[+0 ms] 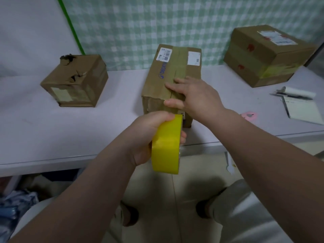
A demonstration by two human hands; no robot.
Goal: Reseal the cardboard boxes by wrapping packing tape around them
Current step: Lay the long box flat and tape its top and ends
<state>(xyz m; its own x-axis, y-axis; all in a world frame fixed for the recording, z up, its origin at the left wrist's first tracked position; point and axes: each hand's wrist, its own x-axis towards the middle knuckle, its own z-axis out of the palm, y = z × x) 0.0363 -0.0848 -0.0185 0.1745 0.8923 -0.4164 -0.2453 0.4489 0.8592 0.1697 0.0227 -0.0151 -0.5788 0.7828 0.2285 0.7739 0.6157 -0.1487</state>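
Observation:
A long cardboard box with white labels lies in the middle of the pale table, one end facing me. My right hand presses flat on its near top edge, fingers straight and thumb over the front face. My left hand grips a roll of yellow packing tape just below and in front of that end, over the table's edge. A torn cardboard box sits at the left. A third box with yellow tape on its side stands at the back right.
A notepad with a pen lies at the right edge of the table, a small pink object beside my right forearm. A checked green curtain hangs behind. Below are my legs, tiled floor and clutter under the table at left.

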